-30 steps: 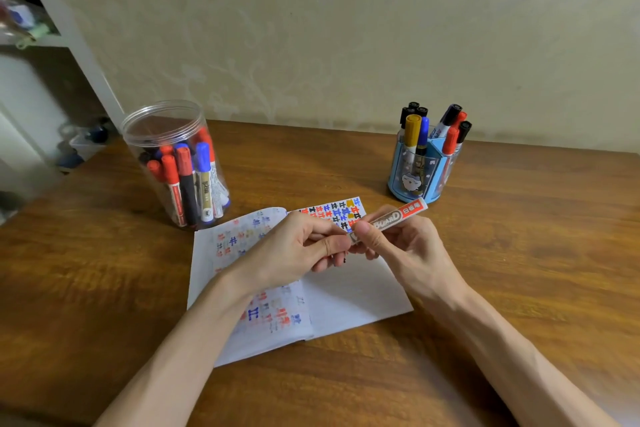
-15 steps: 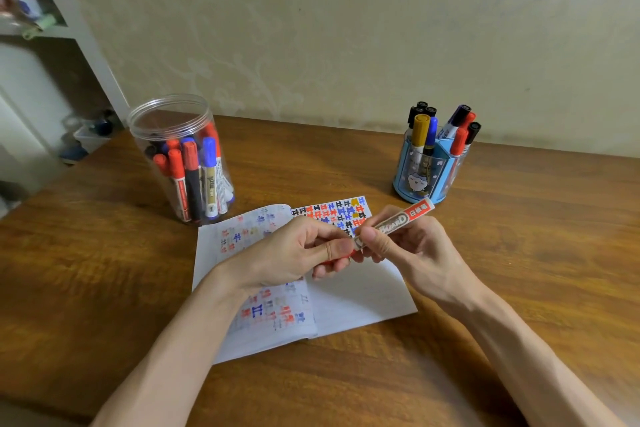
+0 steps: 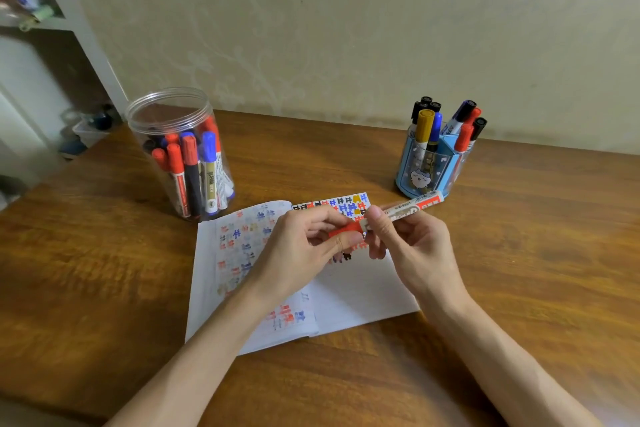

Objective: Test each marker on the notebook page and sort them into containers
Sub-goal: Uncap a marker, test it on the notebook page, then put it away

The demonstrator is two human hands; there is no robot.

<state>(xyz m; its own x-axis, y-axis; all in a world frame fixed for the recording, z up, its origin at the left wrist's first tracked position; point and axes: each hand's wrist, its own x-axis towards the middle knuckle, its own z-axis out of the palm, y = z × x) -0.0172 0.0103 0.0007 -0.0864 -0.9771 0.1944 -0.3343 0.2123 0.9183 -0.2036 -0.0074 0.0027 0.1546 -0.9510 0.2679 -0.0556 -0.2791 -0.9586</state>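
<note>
A red whiteboard marker (image 3: 405, 210) lies slanted between both hands above the open notebook (image 3: 360, 295). My right hand (image 3: 412, 246) grips its white barrel. My left hand (image 3: 301, 250) pinches its red cap (image 3: 346, 229), which shows between thumb and fingers. The notebook pages carry several small red, blue and black test marks. A clear plastic jar (image 3: 180, 152) with several red, blue and black markers stands at the back left. A blue pen holder (image 3: 433, 163) with several markers stands at the back right.
The wooden table (image 3: 519, 253) runs back to a pale wall. A white shelf unit (image 3: 69, 28) stands off the table's left side, with small items on the floor below it.
The red cap now shows between my left fingers, where before only the barrel end was visible. Both hands stayed over the notebook.
</note>
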